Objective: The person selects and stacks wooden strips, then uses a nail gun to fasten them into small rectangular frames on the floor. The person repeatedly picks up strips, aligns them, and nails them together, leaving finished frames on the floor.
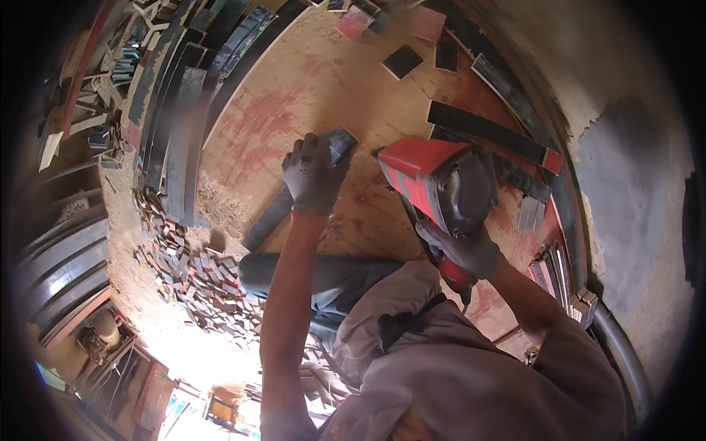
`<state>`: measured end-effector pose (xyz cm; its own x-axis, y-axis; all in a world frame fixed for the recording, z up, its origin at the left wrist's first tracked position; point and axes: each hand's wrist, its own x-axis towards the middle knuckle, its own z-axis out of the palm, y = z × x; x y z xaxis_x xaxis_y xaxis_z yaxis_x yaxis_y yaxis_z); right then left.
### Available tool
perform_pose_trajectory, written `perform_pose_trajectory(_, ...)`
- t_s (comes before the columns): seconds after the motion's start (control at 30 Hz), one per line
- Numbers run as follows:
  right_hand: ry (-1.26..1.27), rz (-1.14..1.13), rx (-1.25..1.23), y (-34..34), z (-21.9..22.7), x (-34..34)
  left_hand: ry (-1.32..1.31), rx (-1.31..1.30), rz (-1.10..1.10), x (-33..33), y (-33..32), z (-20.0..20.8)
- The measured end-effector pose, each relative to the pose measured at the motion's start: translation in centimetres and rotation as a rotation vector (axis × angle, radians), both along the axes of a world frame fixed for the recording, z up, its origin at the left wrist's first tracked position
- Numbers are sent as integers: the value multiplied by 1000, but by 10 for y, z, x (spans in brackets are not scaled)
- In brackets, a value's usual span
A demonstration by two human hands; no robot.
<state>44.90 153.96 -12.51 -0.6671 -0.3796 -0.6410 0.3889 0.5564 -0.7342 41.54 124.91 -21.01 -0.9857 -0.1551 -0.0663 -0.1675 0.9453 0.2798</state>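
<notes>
My left hand, in a grey glove, is closed over a narrow dark wooden plank. This plank slants across the work surface, and its far end shows just beyond my fingers. My right hand, also gloved in grey, grips a red-and-black circular saw by its rear handle. The saw is to the right of the plank, apart from it, and its blade is hidden from here. Below the plank is my bent leg in dark trousers.
Sawdust and red stains mark the tan board under the work. More dark planks lie to the right, with small square offcuts at the far side. Long boards and an offcut heap are on the left. A wall rises at right.
</notes>
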Motion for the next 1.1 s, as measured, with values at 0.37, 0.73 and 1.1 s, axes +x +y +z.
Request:
perform_pose_trajectory(0.37,-379,-224,-213,-63,9,-49,17,44,11,1,-1,1)
perform_pose_trajectory(0.73,-9,230,83,-52,8,-49,68,158,61,9,-7,-11)
perform_pose_trajectory(1.1,955,719,166,-15,-19,-30,73,251,144,22,-13,-10)
